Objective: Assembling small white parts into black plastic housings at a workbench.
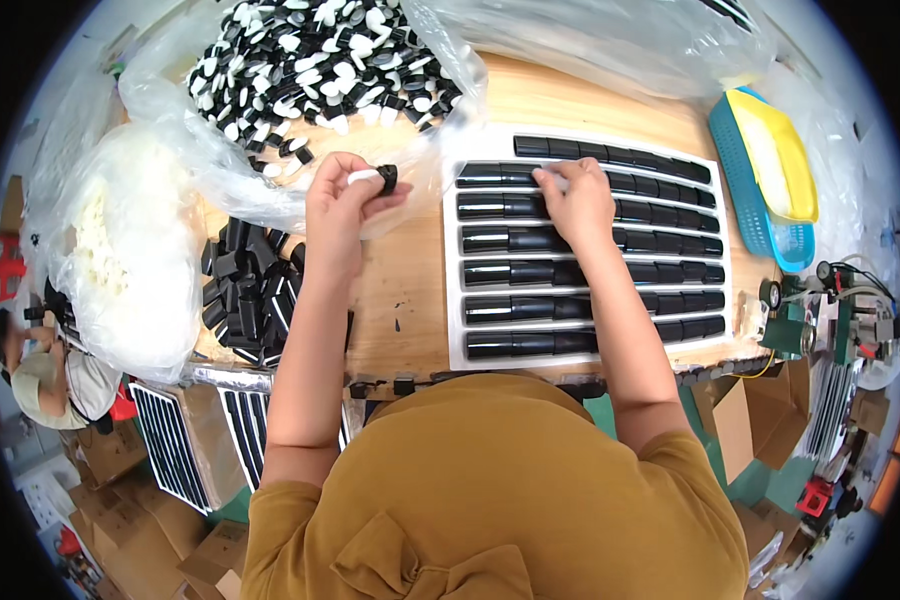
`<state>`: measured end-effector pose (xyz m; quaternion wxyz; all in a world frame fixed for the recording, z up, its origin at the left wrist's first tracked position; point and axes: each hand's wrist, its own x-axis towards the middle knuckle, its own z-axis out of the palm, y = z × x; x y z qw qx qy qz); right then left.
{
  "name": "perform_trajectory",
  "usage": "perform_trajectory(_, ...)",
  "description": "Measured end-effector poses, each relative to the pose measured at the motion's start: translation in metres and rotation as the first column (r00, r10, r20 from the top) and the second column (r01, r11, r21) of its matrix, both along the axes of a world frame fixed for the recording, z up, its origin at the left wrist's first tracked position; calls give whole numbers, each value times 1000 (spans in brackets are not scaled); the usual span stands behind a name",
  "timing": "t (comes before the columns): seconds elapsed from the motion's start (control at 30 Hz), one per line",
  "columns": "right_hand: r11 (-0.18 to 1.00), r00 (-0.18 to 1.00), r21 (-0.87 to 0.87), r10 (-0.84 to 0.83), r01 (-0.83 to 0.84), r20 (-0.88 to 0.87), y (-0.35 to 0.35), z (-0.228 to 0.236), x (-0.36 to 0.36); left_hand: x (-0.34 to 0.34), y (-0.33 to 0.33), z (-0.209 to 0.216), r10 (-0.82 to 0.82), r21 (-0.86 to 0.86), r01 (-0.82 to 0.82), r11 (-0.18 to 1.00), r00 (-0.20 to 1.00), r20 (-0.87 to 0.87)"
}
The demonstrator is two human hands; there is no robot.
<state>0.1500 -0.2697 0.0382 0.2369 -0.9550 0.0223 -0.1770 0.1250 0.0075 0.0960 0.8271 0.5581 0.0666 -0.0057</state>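
Note:
My left hand [340, 195] is raised over the wooden table, its thumb and fingers closed round a small black cap [388, 179] with a white piece against it. My right hand [581, 205] reaches over a white tray [455, 335] lined with several rows of glossy black caps [510, 240]. Its fingertips are drawn together at the second row from the far edge; whatever they hold is hidden. The farthest row begins further right than the others. Beyond my left hand lies a large heap of loose black and white pieces [320, 70].
Plain black pieces [250, 285] are piled left of my left forearm, beside a clear plastic bag [120, 260]. A blue basket [745, 185] with a yellow tray [778, 155] stands right of the white tray. Cardboard boxes [760, 410] sit below; another person [55, 375] is far left.

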Motion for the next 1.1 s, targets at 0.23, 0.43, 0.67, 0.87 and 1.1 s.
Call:
perform_trajectory(0.23,923,941,-185,-333,338,56,-69,6,2,-18,-4,-11,-111,69,114,991,993,-43)
perform_trajectory(0.43,881,924,-313,-381,354,-28,-49,1,-6,-32,-27,-17,-196,79,198,977,980,-25)
perform_trajectory(0.67,866,949,-392,-255,310,188,-33,-3,-9,-37,-36,-15,-257,41,262,964,960,-107)
perform_trajectory(0.87,825,998,564,5,34,-67,-8,27,-18,-42,-34,-17,-235,47,239,970,970,-67)
perform_trajectory(1.1,291,825,956,551,-49,-125,24,67,-62,-52,-30,-4,-276,39,277,960,961,-28)
